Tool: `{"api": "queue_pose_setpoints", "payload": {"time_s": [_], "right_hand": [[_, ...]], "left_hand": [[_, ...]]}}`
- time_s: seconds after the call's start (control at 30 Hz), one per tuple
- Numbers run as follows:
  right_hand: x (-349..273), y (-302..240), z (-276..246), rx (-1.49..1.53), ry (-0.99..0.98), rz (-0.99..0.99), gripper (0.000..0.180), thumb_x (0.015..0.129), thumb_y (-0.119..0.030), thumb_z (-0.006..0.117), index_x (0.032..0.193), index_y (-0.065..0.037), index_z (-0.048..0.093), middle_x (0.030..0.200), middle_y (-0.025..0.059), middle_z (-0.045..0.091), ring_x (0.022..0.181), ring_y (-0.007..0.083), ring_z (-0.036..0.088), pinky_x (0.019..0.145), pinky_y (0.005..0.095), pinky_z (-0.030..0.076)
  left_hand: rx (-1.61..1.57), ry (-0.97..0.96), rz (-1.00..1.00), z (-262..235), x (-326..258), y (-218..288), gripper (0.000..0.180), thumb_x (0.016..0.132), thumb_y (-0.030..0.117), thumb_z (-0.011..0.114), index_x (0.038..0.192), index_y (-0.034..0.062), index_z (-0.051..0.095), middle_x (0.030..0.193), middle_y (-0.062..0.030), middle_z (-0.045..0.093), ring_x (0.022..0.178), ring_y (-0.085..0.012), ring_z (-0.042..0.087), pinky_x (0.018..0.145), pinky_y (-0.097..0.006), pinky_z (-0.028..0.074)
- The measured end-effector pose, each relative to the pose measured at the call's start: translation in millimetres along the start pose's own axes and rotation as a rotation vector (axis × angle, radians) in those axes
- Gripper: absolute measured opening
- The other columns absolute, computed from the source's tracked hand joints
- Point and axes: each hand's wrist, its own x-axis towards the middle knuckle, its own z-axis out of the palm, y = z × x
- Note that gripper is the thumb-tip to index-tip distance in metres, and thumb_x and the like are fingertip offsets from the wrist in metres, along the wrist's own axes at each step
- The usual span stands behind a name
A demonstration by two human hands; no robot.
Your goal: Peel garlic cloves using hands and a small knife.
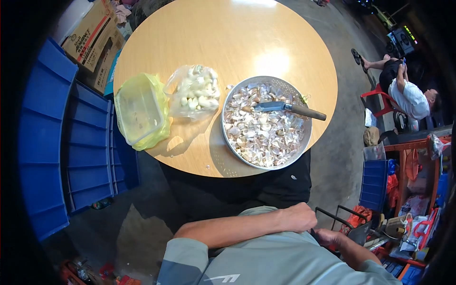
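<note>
My left forearm crosses in front of my body, and my left hand (300, 217) is closed in a fist at my right side. Just below it is my right hand (327, 236), its fingers curled near a small dark thing at my waist. What either hand holds is hidden. On the round table ahead stands a metal colander (225, 130) of garlic skins and cloves (266, 137). A knife (289, 108) with a wooden handle lies across it, handle over the right rim. To its left are a clear plastic bag (194, 92) of peeled garlic and a clear plastic tub (138, 110) in a yellow bag.
The round wooden table (213, 42) has loose skins near its front edge. Blue crates (88, 142) and cardboard boxes (95, 42) stand left. A person (408, 97) sits on a red chair at right. Cluttered shelves (413, 190) and a black-handled frame (339, 213) are at lower right.
</note>
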Motion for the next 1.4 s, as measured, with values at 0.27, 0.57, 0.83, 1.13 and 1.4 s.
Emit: {"api": "queue_pose_setpoints", "payload": {"time_s": [0.27,0.57,0.83,1.13,1.4], "right_hand": [[-18.5,-36.5,90.0,-0.146,-0.016,0.033,0.044,0.099,-0.031,0.057,0.134,-0.004,0.058,0.126,0.0110,0.066,0.111,0.0211,0.064,0.096,0.0398,0.052],[24.6,-20.9,72.7,-0.080,-0.109,-0.027,0.046,0.089,-0.026,0.071,0.130,-0.006,0.062,0.123,0.0080,0.068,0.108,0.0180,0.065,0.093,0.0380,0.053],[118.7,47.4,-8.3,-0.117,-0.260,-0.188,0.060,0.082,-0.030,0.080,0.131,-0.004,0.059,0.120,0.0062,0.068,0.104,0.0154,0.064,0.087,0.0360,0.054],[42.7,-115.1,-28.2,-0.975,0.441,-0.637,0.023,0.088,-0.023,0.064,0.092,-0.002,0.072,0.077,0.0109,0.073,0.079,0.0240,0.072,0.072,0.0367,0.057],[-95.1,-276.3,84.0,-0.257,0.707,-1.709,0.012,0.097,-0.007,0.059,0.089,0.002,0.060,0.075,0.0074,0.062,0.068,0.0146,0.059,0.064,0.0294,0.048]], "left_hand": [[-0.014,-0.078,0.073,15.3,22.1,0.6,0.012,0.070,0.014,0.068,0.078,0.0070,0.075,0.079,-0.0168,0.072,0.079,-0.0366,0.072,0.066,-0.047,0.056],[-0.462,-0.208,-0.105,-4.6,1.0,-5.7,0.023,0.082,0.017,0.068,0.101,0.0044,0.070,0.099,-0.0157,0.070,0.099,-0.0335,0.067,0.086,-0.044,0.053],[-0.502,0.045,-0.248,-24.9,-36.6,-17.9,0.024,0.089,0.012,0.066,0.111,0.0022,0.064,0.108,-0.0150,0.067,0.106,-0.0332,0.064,0.092,-0.042,0.051],[-0.373,0.486,-0.452,-76.0,-79.1,7.5,0.017,0.089,0.005,0.067,0.106,0.0008,0.069,0.098,-0.0118,0.069,0.090,-0.0257,0.068,0.078,-0.034,0.054],[0.136,1.009,-0.688,-154.0,-91.5,1.1,0.011,0.089,0.001,0.067,0.100,0.0014,0.068,0.090,-0.0108,0.069,0.078,-0.0205,0.065,0.067,-0.030,0.050]]}}
